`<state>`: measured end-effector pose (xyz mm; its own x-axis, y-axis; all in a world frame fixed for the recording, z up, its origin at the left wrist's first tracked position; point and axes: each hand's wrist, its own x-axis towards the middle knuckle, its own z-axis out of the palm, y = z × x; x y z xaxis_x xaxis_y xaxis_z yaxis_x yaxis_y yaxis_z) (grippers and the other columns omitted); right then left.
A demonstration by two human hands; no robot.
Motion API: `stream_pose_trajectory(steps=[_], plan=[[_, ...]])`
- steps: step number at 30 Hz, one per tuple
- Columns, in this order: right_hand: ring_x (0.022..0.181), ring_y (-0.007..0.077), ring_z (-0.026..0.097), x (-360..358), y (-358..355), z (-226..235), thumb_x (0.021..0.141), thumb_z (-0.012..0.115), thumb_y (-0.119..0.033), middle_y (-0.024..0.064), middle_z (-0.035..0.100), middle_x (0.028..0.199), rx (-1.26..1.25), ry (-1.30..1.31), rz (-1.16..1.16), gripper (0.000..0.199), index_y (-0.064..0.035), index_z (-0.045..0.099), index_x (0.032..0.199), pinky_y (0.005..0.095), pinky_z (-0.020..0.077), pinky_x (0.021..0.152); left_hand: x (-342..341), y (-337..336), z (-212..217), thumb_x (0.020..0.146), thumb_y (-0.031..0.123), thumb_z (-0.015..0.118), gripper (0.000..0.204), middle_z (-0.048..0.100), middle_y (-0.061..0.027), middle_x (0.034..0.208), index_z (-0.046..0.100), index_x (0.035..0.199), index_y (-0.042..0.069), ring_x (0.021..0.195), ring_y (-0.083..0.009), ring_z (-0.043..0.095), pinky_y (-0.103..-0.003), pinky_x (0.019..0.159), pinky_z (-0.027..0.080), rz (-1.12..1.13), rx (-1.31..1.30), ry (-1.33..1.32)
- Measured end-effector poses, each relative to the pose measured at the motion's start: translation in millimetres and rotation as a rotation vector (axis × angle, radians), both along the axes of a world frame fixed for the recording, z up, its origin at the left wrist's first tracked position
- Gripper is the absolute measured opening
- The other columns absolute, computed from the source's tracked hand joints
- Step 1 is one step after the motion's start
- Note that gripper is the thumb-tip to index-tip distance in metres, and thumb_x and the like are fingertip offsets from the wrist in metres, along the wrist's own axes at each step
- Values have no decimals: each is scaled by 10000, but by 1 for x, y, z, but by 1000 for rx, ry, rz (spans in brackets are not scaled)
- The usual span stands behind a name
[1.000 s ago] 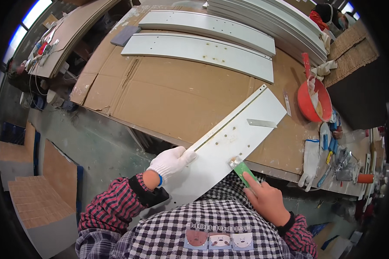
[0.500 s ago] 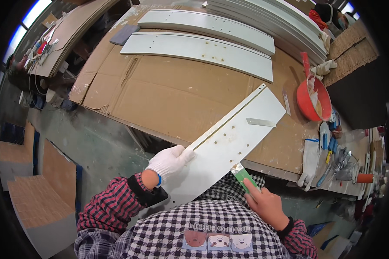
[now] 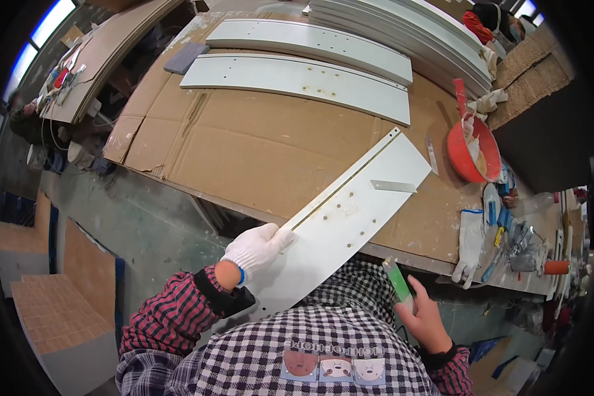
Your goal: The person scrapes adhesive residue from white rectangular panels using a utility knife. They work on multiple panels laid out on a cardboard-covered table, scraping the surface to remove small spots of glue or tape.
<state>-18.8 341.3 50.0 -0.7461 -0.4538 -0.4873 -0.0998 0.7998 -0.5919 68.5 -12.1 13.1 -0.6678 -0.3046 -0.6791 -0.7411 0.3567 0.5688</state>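
Note:
My left hand (image 3: 259,249), in a white knit glove, grips the left edge of a long white board (image 3: 330,237). The board slants from my lap up onto the cardboard-covered table. A groove runs along its left side, and several brownish filled spots dot its face. Lying across the upper part of the board is a flat metal blade (image 3: 393,186). My bare right hand (image 3: 424,318) holds a green-handled putty knife (image 3: 397,282), off the board's right edge and apart from it. The knife's tip points up toward the table edge.
Two more white boards (image 3: 297,82) lie at the table's far side, with a grey block (image 3: 186,59) beside them. A red pan (image 3: 475,148) of filler stands right, above a white glove (image 3: 470,244) and loose tools. Stacked panels (image 3: 402,39) rise behind. Cardboard (image 3: 244,152) covers the tabletop.
My right hand has drawn the putty knife away from the board's edge, to the right and slightly down. My left hand keeps its hold on the board. The whole view has shifted slightly.

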Motion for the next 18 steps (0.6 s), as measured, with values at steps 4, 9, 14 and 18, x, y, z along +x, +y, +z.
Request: stream_pose_trajectory(steps=[4,9,14,18], plan=[[759,365,652,-1,48,-14,849,670,-335,241,645,781,94,-215,-123,440,27,619,1094,395,491,648,3,0,0,908,496,541,510,667,-88,893,651,1061,22,856,-195,613,-314,786,468,16,21,32],[820,447,634,-34,79,-37,874,598,-435,278,641,817,403,-32,2,495,57,647,889,459,487,716,-4,0,8,908,504,523,542,668,-105,909,641,1080,3,879,-216,614,-326,812,462,-33,-29,-3],[639,224,597,-60,64,6,856,651,-346,173,621,693,321,-88,-99,423,76,632,841,366,461,604,2,0,1,913,498,510,548,669,-118,923,634,1086,-7,888,-228,613,-330,817,458,-16,-16,14],[640,179,587,-45,69,48,859,651,-277,137,609,678,202,-12,-153,346,65,619,900,340,455,588,1,0,2,911,498,514,551,667,-126,921,629,1090,-11,885,-232,612,-329,812,460,-23,5,27]])
